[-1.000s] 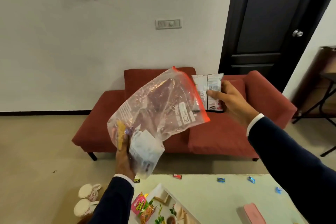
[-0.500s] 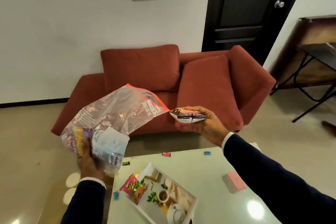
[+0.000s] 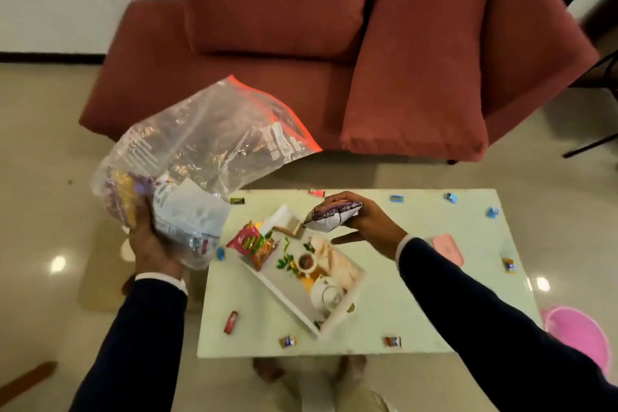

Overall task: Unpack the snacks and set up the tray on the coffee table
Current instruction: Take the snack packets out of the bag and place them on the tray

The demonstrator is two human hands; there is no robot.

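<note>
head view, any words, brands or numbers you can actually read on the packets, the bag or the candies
No text can be read in this frame.
Clear plastic zip bag with the red seal strip: white print, blurred.
Purple and silver snack packet in the right hand: print too blurred.
Pink and green snack packet on the white rectangular tray: yellow lettering, illegible.
Small wrapped candies on the pale coffee table: too small.

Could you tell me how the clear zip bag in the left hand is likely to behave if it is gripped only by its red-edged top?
The clear zip bag looks thin and crinkled, so it would probably hang limp rather than hold its shape. The packets sit bunched low by the left hand, so the weight would likely swing downward. Its glossy film may be a little slippery.
</note>
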